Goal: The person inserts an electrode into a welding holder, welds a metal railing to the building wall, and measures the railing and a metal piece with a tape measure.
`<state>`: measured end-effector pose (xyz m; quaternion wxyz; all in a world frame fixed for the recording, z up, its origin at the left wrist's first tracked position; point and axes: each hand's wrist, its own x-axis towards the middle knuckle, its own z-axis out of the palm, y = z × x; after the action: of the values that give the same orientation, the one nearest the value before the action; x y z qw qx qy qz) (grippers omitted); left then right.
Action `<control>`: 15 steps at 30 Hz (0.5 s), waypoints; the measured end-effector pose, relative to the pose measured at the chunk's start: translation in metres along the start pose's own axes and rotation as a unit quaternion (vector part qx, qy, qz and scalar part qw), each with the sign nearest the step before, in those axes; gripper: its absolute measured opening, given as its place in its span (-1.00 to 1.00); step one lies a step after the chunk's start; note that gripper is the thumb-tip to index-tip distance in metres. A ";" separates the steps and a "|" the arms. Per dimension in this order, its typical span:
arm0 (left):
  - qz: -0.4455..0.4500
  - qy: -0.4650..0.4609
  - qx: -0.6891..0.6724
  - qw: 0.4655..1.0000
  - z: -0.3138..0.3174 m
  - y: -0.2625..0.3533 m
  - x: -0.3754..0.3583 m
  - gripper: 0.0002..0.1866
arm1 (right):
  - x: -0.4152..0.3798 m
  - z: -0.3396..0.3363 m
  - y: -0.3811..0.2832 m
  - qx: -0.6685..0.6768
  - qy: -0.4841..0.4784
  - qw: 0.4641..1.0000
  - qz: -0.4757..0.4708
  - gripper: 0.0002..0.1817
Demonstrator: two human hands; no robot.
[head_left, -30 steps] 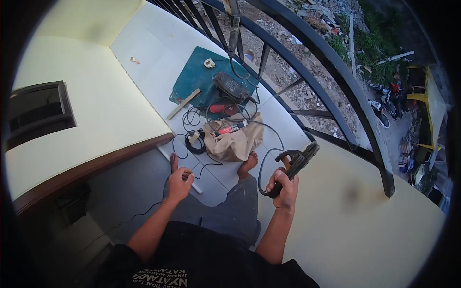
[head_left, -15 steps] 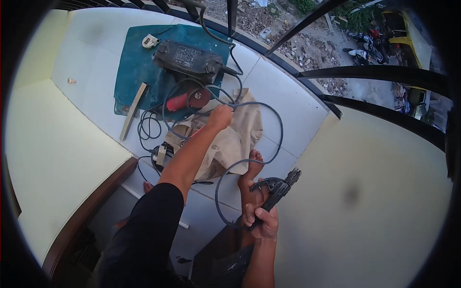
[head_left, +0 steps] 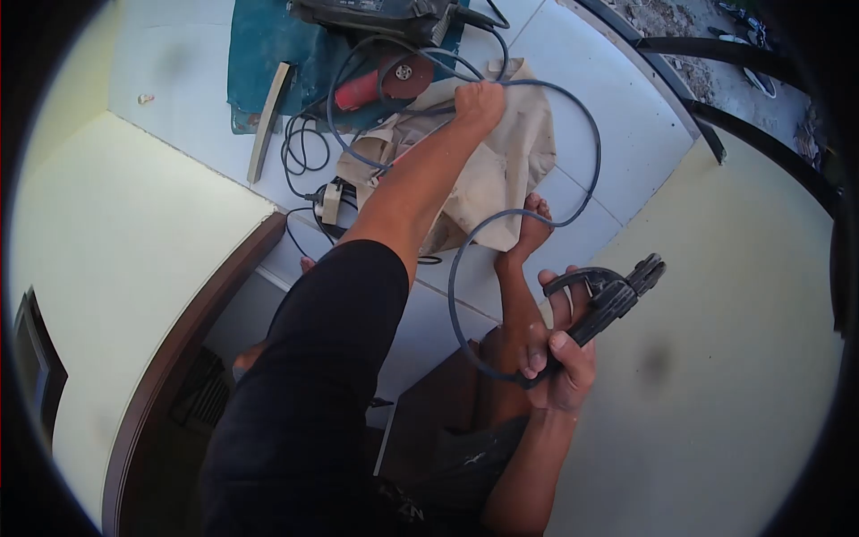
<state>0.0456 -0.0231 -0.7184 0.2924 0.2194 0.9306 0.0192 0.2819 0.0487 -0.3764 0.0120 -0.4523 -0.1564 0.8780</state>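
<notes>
Head view: the right hand (head_left: 562,358) is closed around the handle of a black clamp-style electrode holder (head_left: 608,300), near right. The left hand (head_left: 479,98) grips the grey cable (head_left: 586,152) far off, over the beige bag (head_left: 501,170). The cable looks heavy yet flexible, best held along its loops.

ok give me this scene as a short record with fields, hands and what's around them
left hand: left hand closed on the thick grey cable
right hand: right hand gripping the black clamp-style electrode holder
cable: loops from the holder up to the left hand
under left hand: beige cloth bag, red angle grinder
floor: white tiled floor, teal mat
</notes>
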 end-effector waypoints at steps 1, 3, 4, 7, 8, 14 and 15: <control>-0.005 0.018 -0.010 1.000 0.007 -0.006 -0.003 -0.71 | 0.000 0.002 0.004 -0.002 0.007 1.000 0.001 -0.13; 0.028 0.000 0.012 1.000 0.009 -0.015 -0.005 -0.72 | 0.003 0.003 0.012 -0.002 0.012 1.000 -0.002 -0.13; 0.047 -0.010 0.031 0.998 0.006 -0.020 -0.006 -0.73 | 0.005 0.003 0.014 -0.011 0.006 1.000 0.002 -0.12; 0.062 0.099 0.028 0.993 0.032 -0.025 -0.004 -0.78 | 0.009 0.002 0.008 -0.018 0.001 1.000 0.002 -0.10; 0.069 0.105 0.023 0.992 0.032 -0.025 -0.004 -0.78 | 0.008 0.002 0.009 -0.023 0.001 1.000 0.017 -0.08; 0.043 0.091 -0.033 0.994 0.023 -0.017 -0.012 -0.79 | 0.005 0.005 0.010 -0.007 0.013 1.000 0.011 -0.10; 0.086 0.114 -0.022 0.990 0.020 -0.024 -0.016 -0.78 | 0.005 0.006 0.010 -0.007 0.012 1.000 0.005 -0.13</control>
<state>0.0588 -0.0535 -0.7305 0.1867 0.2889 0.9347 0.0896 0.2754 0.0386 -0.3801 0.0064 -0.4633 -0.1597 0.8717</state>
